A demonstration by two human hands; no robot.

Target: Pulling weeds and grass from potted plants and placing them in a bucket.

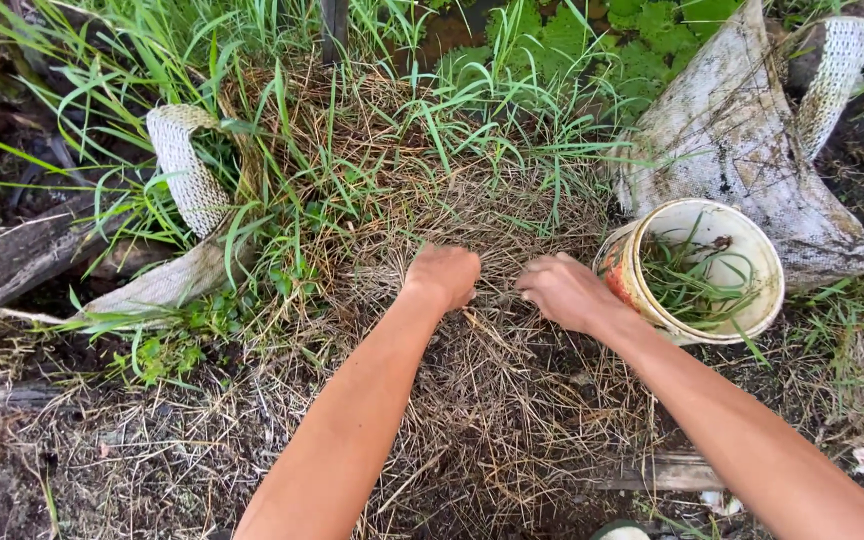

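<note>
Dry straw (472, 390) covers the ground in the middle, and both hands press into it. Left hand (442, 275) is clenched in the straw; right hand (564, 292) curls closed on strands just beside a white bucket (742, 245) holding cut grass at right.

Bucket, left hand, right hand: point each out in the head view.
bucket (752, 258): head view, on its inner white wall.
left hand (442, 275): head view, back of the fist in the dry grass.
right hand (564, 290): head view, back of the hand.
</note>
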